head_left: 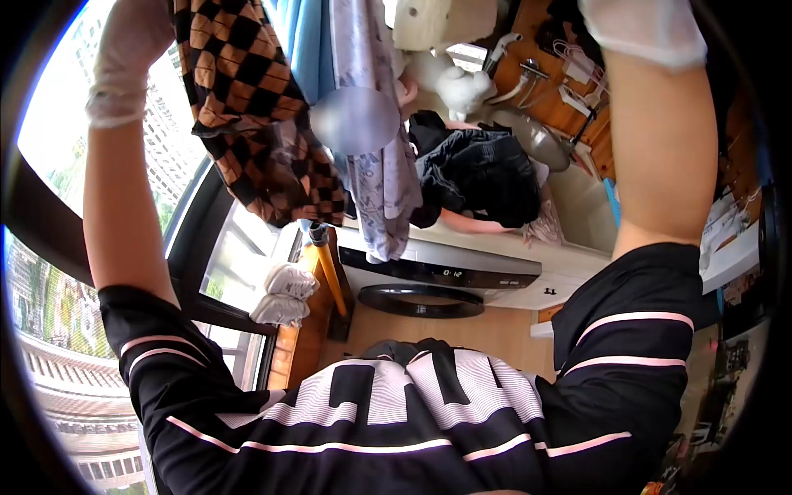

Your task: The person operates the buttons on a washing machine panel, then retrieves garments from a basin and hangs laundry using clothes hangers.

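Note:
My left hand [128,49], in a whitish glove, is raised at the upper left, beside a brown and black checkered garment [247,99]. Its fingers are cut off or hidden at the top edge. My right hand [648,29], also in a pale glove, is raised at the upper right, with its fingers out of the frame. Light blue patterned cloth [375,181] hangs to the right of the checkered garment, and a plain blue cloth [305,41] hangs behind. A pile of dark clothes [483,173] lies on the counter by the sink.
Below the counter stands a washing machine [437,268] with a lit display. White shoes [285,293] rest on a wooden ledge near the windows [239,247]. A faucet [503,45], a metal basin [540,140] and cables [577,62] are at the upper right.

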{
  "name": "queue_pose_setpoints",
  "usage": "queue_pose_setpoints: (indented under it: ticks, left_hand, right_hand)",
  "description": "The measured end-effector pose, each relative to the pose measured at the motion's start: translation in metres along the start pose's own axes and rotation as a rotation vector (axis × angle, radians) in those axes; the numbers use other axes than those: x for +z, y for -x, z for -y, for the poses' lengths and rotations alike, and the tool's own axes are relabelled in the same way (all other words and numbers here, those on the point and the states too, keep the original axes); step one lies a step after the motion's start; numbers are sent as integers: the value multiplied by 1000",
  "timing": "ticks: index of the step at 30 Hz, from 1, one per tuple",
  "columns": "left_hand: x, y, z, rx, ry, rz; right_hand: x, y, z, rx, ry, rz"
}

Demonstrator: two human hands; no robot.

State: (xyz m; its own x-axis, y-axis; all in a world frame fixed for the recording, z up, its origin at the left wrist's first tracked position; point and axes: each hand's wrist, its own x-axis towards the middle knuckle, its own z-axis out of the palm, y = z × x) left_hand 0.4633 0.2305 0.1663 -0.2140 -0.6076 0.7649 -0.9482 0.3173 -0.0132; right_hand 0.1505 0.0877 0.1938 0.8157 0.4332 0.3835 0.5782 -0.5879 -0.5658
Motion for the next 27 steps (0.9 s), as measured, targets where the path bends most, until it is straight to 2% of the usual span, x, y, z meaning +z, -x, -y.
queue_pose_setpoints:
  ticks: [1,3,4,5,6,7,8,9,10,11,13,14,15,16,18,20,22,23,24,26,27]
  left_hand:
    - [-4,12,13,111,-388,47]
    - [-1,26,8,-105,133,157]
    - [6,38,-8,-525,456,-46]
    - [16,44,-36,-856,821,-448]
    - [23,46,-60,-876,370,-573]
    - [35,47,-85,-779,74,-662]
    - [49,48,-111,-670,-222,-736]
    - [69,49,-133,-547,-268,-778]
    - [96,51,-155,-423,-311,-813]
    - [130,51,-177,-283,45,-743]
    - [183,37,-213,-138,-100,-84]
    - [215,27,-233,-153,-170,179]
    - [247,27,-232,-213,-136,393]
    - [275,28,-229,-214,-262,445]
    - [317,42,-203,-256,-398,495]
    - [326,33,-190,-494,-244,662]
    - [332,40,-163,-570,-162,639]
    - [327,33,-162,-621,-167,581]
    - [322,30,-151,-548,-157,504]
    - [302,14,-134,-542,-143,448]
    - [292,4,-126,-559,-145,362]
  right_hand:
    - [3,18,0,15,-18,100]
    - [5,52,-8,103,-44,244]
    - [-3,71,-21,230,-44,283]
    - [-5,92,-35,369,-31,298]
    - [-8,109,-40,711,82,397]
    - [-12,131,-63,826,162,361]
    - [-15,150,-87,914,422,292]
    - [-19,175,-119,941,572,178]
    - [-21,190,-135,1009,549,158]
    - [-21,205,-160,1035,628,220]
    - [-12,239,-207,956,596,214]
    - [-8,248,-214,954,619,177]
    - [-4,247,-211,1056,592,176]
    - [-1,263,-240,1007,633,123]
    - [-13,267,-256,967,357,240]
    - [-23,265,-252,951,348,105]
    - [-37,268,-268,915,333,-35]
    - [-40,265,-259,843,430,-143]
    - [-49,261,-256,766,508,-186]
    - [-72,252,-234,684,381,-216]
    - [-82,248,-226,660,429,-316]
